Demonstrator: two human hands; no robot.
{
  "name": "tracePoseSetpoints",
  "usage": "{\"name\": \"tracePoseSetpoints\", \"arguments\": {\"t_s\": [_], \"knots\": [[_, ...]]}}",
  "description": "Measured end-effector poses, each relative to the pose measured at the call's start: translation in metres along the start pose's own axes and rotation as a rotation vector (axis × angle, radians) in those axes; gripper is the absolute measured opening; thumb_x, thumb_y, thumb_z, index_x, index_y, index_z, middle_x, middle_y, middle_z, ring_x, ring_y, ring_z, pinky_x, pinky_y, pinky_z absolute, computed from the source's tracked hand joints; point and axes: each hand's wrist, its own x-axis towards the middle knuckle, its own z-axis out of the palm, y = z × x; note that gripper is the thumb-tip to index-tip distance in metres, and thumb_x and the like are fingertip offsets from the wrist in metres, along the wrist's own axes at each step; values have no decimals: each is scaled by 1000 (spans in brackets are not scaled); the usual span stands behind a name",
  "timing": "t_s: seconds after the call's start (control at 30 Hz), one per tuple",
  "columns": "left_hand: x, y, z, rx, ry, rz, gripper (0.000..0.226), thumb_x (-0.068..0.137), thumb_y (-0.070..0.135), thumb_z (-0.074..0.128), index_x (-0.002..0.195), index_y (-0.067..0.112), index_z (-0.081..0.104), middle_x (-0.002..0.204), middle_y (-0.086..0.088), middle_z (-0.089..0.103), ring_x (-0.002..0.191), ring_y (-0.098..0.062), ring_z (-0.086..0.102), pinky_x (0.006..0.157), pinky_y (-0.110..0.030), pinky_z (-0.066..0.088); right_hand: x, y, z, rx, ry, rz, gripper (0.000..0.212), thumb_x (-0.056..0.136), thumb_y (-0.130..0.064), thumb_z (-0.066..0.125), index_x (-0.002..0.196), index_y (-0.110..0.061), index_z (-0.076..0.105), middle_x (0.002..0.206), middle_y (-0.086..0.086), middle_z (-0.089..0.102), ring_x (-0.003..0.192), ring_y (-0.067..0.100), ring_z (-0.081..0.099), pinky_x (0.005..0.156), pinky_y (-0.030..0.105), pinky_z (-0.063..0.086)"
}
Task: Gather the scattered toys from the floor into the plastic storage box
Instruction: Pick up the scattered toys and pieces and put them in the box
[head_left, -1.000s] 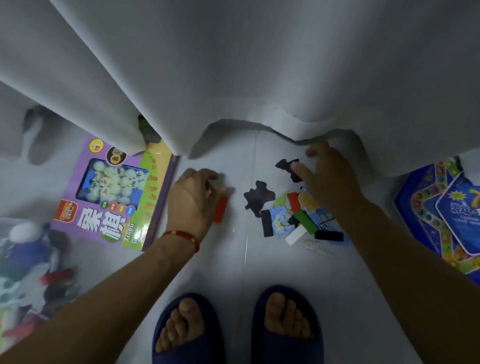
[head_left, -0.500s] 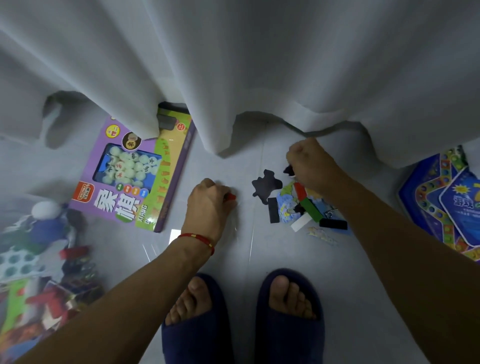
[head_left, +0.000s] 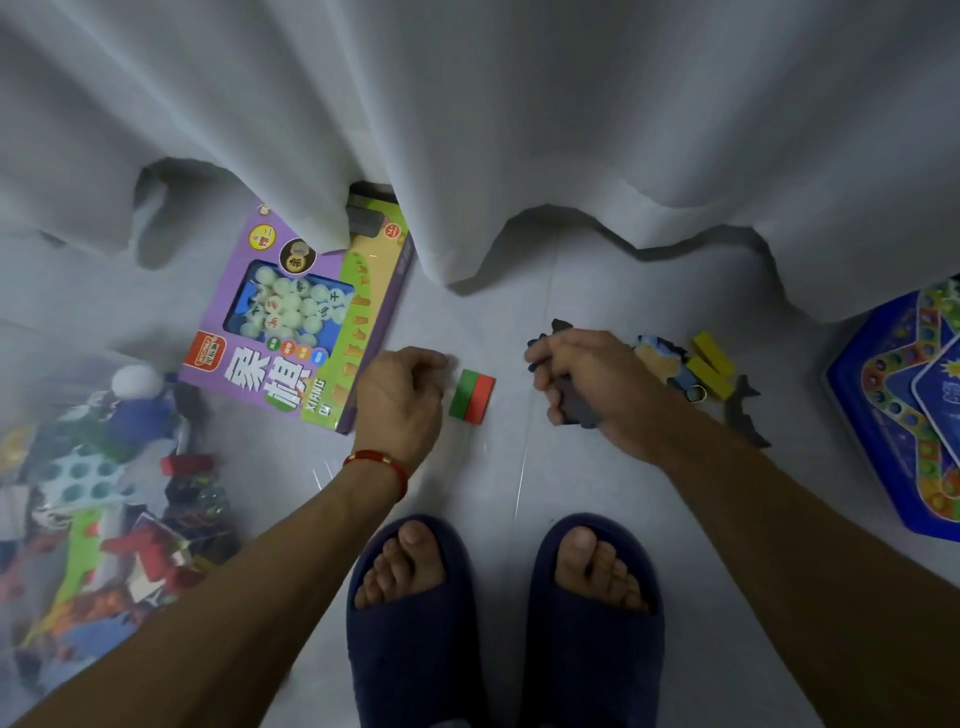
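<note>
Dark flat pieces were clamped in the curled right hand; the left hand, fingers bent, apparently held nothing beside a red-and-green block pair on the floor. The plastic storage box lay at eight o'clock. Judged best: both blocks pinched together, then carried across.

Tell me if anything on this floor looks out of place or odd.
The purple chess set box lies askew with its far corner tucked under the white curtain. Loose toys are strewn beside the right hand: yellow blocks and a dark puzzle piece. The plastic storage box sits at the left.
</note>
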Motion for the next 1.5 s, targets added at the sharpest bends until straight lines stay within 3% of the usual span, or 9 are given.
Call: {"name": "tracePoseSetpoints", "arguments": {"t_s": [0.13,0.3,0.53,0.67,0.73,0.87,1.1,1.37,1.5], "knots": [[-11,-2,3,-14,-49,47,24,95,2,40,98,7,64,97,-1,64,87,-15,58,78,-24,46,-1,18,35,-904,114,-344,36,91,-31,68,121,-15,54,105,5,62,87,18,62,70,28,50],[-12,-19,18,225,-142,134,32,92,40,57,107,13,51,97,-5,57,84,-24,52,73,-38,48,8,34,62,-1284,174,-464,47,82,-22,70,119,-10,42,118,12,55,108,31,54,68,34,38],[-4,-21,21,324,-204,151,30,91,43,61,105,16,55,102,-3,53,90,-19,49,76,-30,45,-3,37,42,-990,292,-320,54,79,-38,77,115,-14,44,103,6,59,90,23,61,71,33,53],[-8,-11,19,469,-269,233,38,95,44,52,111,9,53,105,-8,54,89,-22,53,76,-30,44,-28,13,18,6,38,21,29,83,-31,71,100,-13,58,82,5,60,64,15,57,60,33,49],[-18,9,9,304,-324,3,39,97,45,47,106,8,53,100,-10,55,86,-25,53,72,-31,39,-48,0,6,512,-150,99,25,89,-26,59,103,-7,54,85,8,56,66,14,53,58,28,48],[-56,52,-35,-554,-490,-564,26,86,33,40,69,13,44,70,-11,45,57,-25,42,53,-31,40,-109,-20,-7,796,-174,44,52,71,-26,66,116,-6,52,93,12,61,80,18,57,71,25,57],[-155,74,-170,-1259,-267,-599,27,84,35,33,69,16,43,58,-4,39,47,-18,32,47,-23,25,-203,-88,52,476,-245,93,47,92,-19,45,126,12,54,101,22,62,81,25,61,67,30,61],[-250,-21,-300,-1181,139,-662,28,91,19,34,74,7,52,68,-15,54,53,-24,46,53,-32,48,-264,-167,227,-250,-553,138,19,84,-13,62,98,-1,63,96,22,58,77,29,65,82,37,53],[-268,-53,-334,-1046,183,-713,20,90,15,49,87,0,61,91,-22,58,80,-35,58,78,-44,59,-281,-157,305,-283,-583,105,12,87,-7,55,97,-2,51,88,17,55,81,31,54,88,42,57]]}}
